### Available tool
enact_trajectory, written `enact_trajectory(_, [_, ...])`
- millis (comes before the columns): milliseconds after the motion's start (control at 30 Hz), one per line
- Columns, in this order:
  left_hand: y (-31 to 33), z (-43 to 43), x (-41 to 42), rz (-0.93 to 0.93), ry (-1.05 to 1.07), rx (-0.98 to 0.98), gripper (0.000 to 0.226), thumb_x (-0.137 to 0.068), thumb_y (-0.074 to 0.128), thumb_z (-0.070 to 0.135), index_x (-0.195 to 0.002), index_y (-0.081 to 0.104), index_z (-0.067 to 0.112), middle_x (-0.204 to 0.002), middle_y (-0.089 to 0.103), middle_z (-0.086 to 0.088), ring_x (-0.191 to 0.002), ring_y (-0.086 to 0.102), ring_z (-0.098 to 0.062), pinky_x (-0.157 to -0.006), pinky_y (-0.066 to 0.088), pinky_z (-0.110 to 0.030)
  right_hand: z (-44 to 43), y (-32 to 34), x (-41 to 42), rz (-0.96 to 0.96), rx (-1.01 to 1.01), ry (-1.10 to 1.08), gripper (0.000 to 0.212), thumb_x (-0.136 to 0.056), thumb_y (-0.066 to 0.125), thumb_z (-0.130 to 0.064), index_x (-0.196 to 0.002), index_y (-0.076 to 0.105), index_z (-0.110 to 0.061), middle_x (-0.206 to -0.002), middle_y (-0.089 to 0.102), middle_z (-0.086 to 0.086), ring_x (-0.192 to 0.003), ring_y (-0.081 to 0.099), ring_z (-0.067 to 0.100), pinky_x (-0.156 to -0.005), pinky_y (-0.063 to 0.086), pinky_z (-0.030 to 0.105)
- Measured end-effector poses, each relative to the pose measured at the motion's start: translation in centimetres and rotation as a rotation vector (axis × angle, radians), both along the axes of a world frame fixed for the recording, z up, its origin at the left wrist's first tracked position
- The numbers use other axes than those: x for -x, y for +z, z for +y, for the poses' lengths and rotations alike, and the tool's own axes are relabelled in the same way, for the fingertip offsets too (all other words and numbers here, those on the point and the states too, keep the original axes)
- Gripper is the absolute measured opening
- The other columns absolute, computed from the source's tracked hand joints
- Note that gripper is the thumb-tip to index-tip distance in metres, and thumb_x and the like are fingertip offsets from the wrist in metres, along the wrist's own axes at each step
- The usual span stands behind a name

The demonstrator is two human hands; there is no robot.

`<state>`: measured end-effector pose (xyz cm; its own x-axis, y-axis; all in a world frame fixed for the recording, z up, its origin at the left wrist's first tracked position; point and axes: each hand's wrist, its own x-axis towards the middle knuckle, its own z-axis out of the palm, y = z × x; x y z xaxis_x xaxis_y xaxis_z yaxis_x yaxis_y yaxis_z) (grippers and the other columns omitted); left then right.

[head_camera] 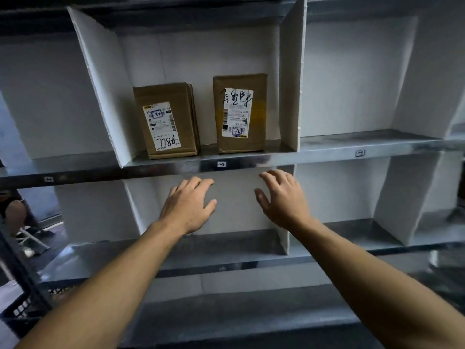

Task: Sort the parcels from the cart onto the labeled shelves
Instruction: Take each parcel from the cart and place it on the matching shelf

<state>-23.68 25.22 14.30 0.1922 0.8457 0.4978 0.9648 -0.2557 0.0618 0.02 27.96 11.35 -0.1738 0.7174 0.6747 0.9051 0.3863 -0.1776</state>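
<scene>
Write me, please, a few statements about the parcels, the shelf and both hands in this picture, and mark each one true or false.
1. The left parcel and the right parcel stand in one shelf compartment. True.
2. The left hand holds a parcel. False: it is empty, with its fingers relaxed.
3. The left parcel's label bears handwritten digits. True.
4. The parcels are stacked one on the other. False: they stand side by side with a gap between them.
5. The right hand reaches inside the parcels' compartment. False: it is lower, in front of the compartment beneath, and empty.
</scene>
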Motion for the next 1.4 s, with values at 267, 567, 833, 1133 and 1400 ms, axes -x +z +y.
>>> enact_trajectory(267, [-6.5, -6.0, -4.9, -0.012, -0.176, 0.129, 0.049, -0.094, 0.053, 0.041, -0.139, 0.044, 0.024, -0.134, 0.050, -0.002, -0.122, 0.045, -0.026, -0.099, 0.037, -0.038, -11.0, -5.9, -5.0, -0.273, 0.209, -0.214, 0.044, -0.096, 0.051, -0.047, -0.130, 0.053, -0.020, -0.130, 0.059, 0.010, -0.117, 0.056, 0.034, -0.100, 0.044, 0.045])
enact_trajectory(567, [-11.8, -10.2, -15.3, 0.102, -0.385, 0.254, 0.048, -0.094, 0.046, 0.043, -0.139, 0.042, 0.026, -0.136, 0.049, -0.001, -0.121, 0.045, -0.026, -0.101, 0.036, -0.039, -21.1, -9.7, -13.6, -0.292, 0.442, -0.445, 0.048, -0.099, 0.043, -0.052, -0.136, 0.047, -0.022, -0.135, 0.055, 0.009, -0.124, 0.052, 0.032, -0.103, 0.041, 0.043])
enact_trajectory(833, [-13.5, -13.6, -31.1, 0.285, -0.646, 0.286, 0.048, -0.094, 0.046, 0.046, -0.138, 0.042, 0.028, -0.136, 0.049, -0.001, -0.124, 0.044, -0.026, -0.106, 0.034, -0.039, -29.6, -11.4, -26.0, -0.172, 0.511, -0.721, 0.047, -0.096, 0.045, -0.053, -0.132, 0.049, -0.023, -0.128, 0.056, 0.009, -0.116, 0.056, 0.033, -0.092, 0.044, 0.044])
enact_trajectory(1133, [-14.1, -20.1, -53.7, 0.285, -0.937, 0.256, 0.049, -0.093, 0.048, 0.046, -0.138, 0.043, 0.029, -0.135, 0.050, 0.001, -0.122, 0.045, -0.025, -0.104, 0.034, -0.040, -41.0, -12.0, -44.3, -0.090, 0.575, -1.024, 0.049, -0.096, 0.042, -0.053, -0.136, 0.047, -0.024, -0.131, 0.053, 0.008, -0.121, 0.052, 0.032, -0.095, 0.043, 0.044])
enact_trajectory(1400, [-15.4, -26.2, -69.4, 0.285, -1.093, 0.234, 0.051, -0.094, 0.045, 0.047, -0.140, 0.040, 0.027, -0.142, 0.045, -0.001, -0.128, 0.042, -0.026, -0.104, 0.034, -0.041, -49.6, -13.7, -56.0, 0.051, 0.633, -1.189, 0.049, -0.098, 0.040, -0.052, -0.140, 0.044, -0.027, -0.137, 0.051, 0.005, -0.127, 0.048, 0.029, -0.103, 0.041, 0.046])
